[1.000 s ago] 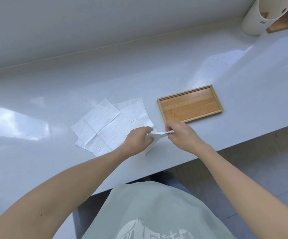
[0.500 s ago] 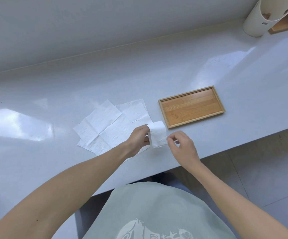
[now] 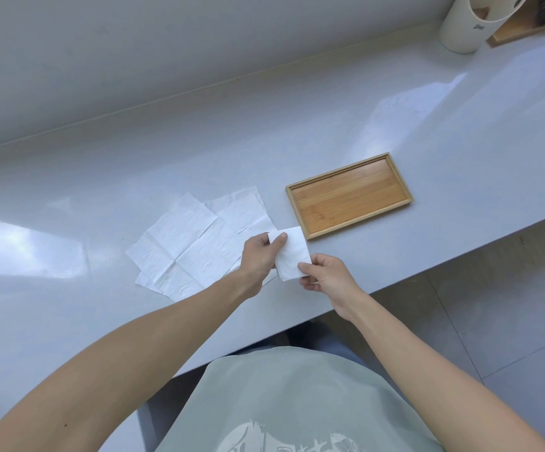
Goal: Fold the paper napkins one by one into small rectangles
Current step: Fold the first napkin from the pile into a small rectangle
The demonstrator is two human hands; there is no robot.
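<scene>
A small folded napkin (image 3: 292, 254) is held just above the worktop's (image 3: 460, 132) front edge, beside the wooden tray (image 3: 349, 194). It is pinched at its top by the left hand (image 3: 259, 256) and at its lower corner by the right hand (image 3: 324, 275). Unfolded napkins (image 3: 196, 243) lie spread further along the front edge. If either grip is loosened, the layers could spring open and the creases be lost.

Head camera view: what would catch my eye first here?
Probably the two bare hands at the counter's near edge, left hand and right hand, pinching a small folded napkin between them. Left of it lie unfolded napkins spread flat; right of it sits an empty wooden tray.
</scene>
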